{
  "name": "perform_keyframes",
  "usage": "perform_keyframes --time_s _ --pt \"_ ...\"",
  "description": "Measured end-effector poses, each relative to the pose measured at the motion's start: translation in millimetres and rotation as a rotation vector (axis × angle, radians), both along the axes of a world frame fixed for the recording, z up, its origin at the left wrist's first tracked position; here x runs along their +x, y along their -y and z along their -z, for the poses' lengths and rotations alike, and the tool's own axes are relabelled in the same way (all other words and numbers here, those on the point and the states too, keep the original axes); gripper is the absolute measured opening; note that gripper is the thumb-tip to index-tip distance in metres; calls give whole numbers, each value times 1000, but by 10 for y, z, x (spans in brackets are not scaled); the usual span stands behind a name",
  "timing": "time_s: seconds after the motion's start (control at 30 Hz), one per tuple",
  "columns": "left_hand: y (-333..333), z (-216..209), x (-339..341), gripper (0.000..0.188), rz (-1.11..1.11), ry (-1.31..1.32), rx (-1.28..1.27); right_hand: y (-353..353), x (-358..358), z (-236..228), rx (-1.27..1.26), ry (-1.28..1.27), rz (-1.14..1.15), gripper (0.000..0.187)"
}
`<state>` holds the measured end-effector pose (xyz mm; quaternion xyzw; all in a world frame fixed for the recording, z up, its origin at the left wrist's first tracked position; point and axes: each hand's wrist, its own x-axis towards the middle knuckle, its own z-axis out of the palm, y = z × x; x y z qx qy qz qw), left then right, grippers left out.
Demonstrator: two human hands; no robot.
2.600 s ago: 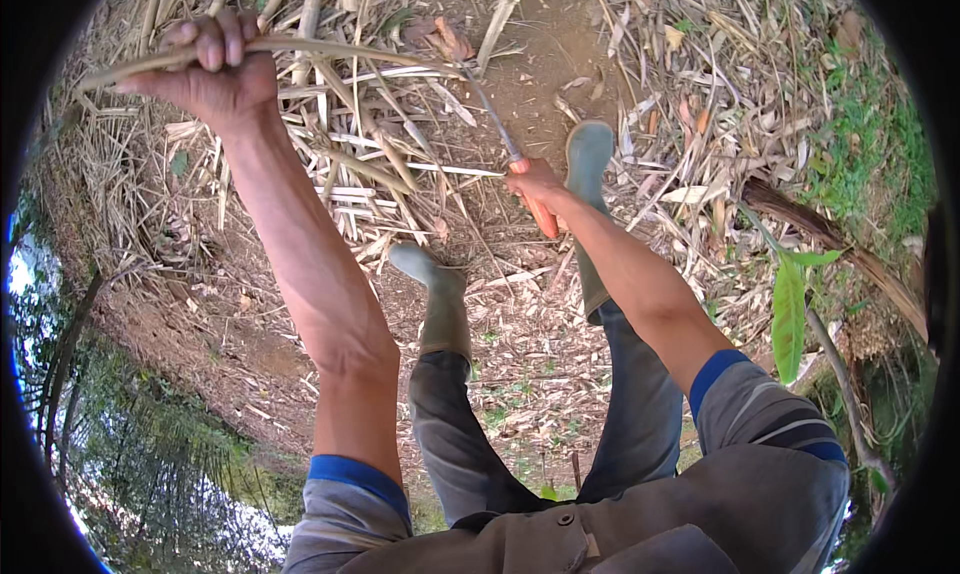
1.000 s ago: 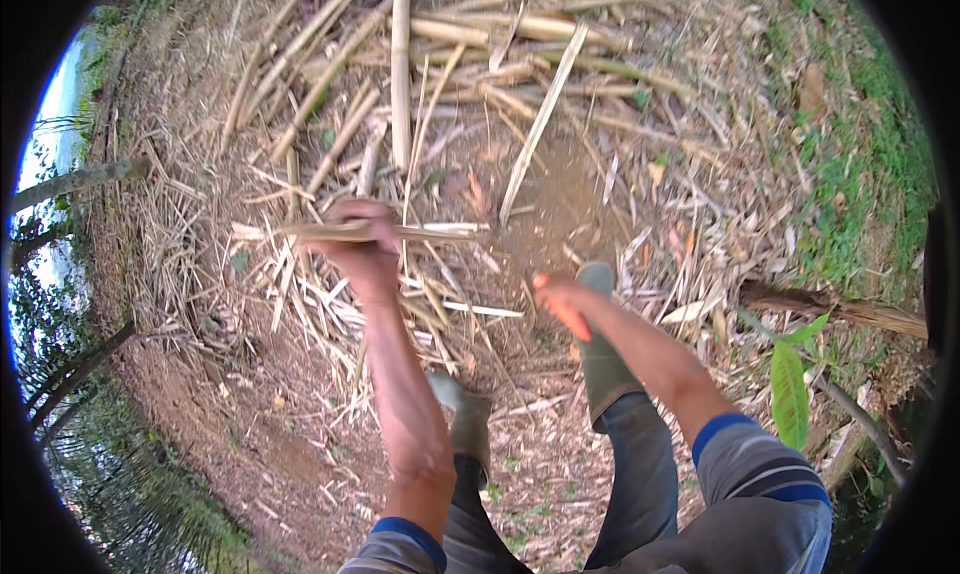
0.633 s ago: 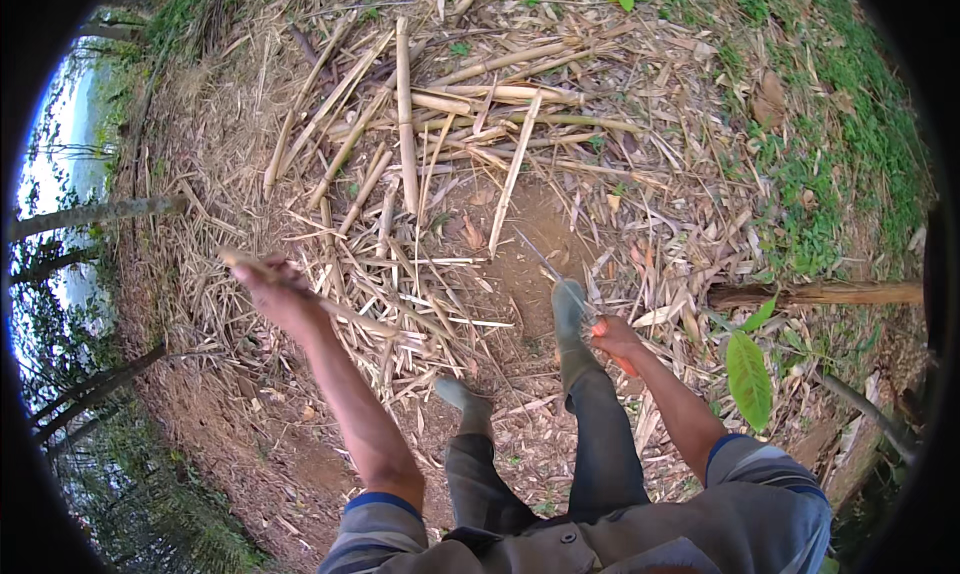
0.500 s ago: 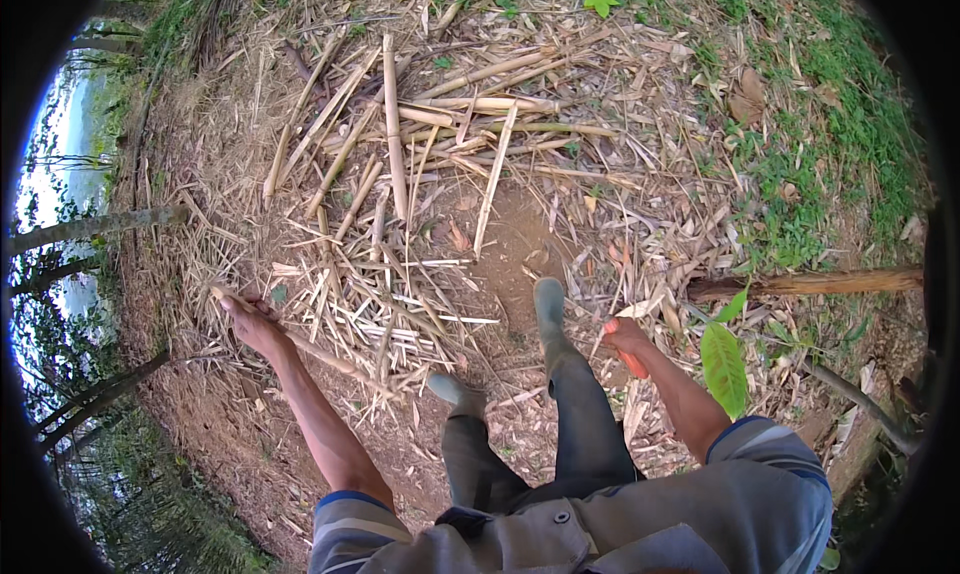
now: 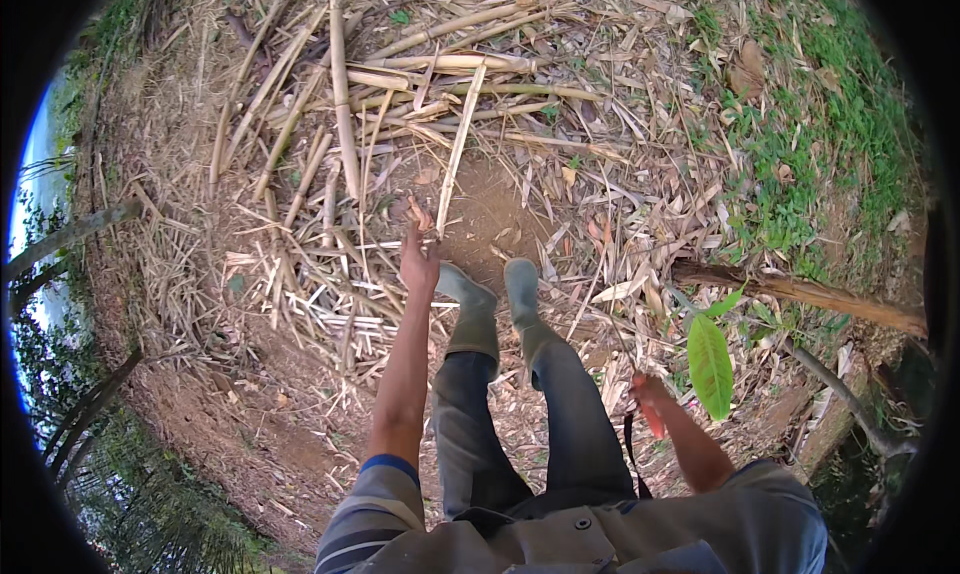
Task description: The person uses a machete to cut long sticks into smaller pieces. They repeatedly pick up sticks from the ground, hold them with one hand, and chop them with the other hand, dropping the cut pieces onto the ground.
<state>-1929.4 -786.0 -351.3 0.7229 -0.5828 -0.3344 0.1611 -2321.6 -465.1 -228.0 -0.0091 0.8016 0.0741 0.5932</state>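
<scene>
My left hand (image 5: pixel 418 264) reaches forward over the ground, its fingers spread and nothing seen in them. Just beside its fingertips lies the lower end of a pale split bamboo strip (image 5: pixel 461 149). To the left is a heap of short split bamboo pieces (image 5: pixel 350 309). My right hand (image 5: pixel 652 389) is closed round an orange handle (image 5: pixel 654 420), low beside my right leg. The rest of that tool is too thin and blurred to make out.
Longer bamboo poles (image 5: pixel 343 94) lie crisscross ahead. At right are a brown log (image 5: pixel 810 296), a thin grey branch (image 5: pixel 840 389) and a green leaf (image 5: pixel 710 366) close to view. My rubber boots (image 5: pixel 521 292) stand on litter-strewn soil. Grass (image 5: pixel 800 174) grows far right.
My left hand has let go of a long bamboo stick and swung right, toward the split strip. The right hand has drawn back nearer my body with the orange handle. My left boot has stepped forward.
</scene>
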Motion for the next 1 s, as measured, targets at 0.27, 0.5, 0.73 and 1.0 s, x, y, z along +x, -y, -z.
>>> perform_keyframes --time_s 0.27,0.5,0.73,1.0 --pt "1735 2118 -1093 54 -23 203 -8 -957 195 343 62 30 146 17" --pt "1638 2123 -790 34 205 220 -44 -1615 238 240 88 -106 -210 13" --pt "1148 -156 238 34 -23 128 -134 -270 674 -591 124 19 -133 10" --pt "859 -824 2367 61 -288 661 76 22 432 -478 -50 22 -592 37"
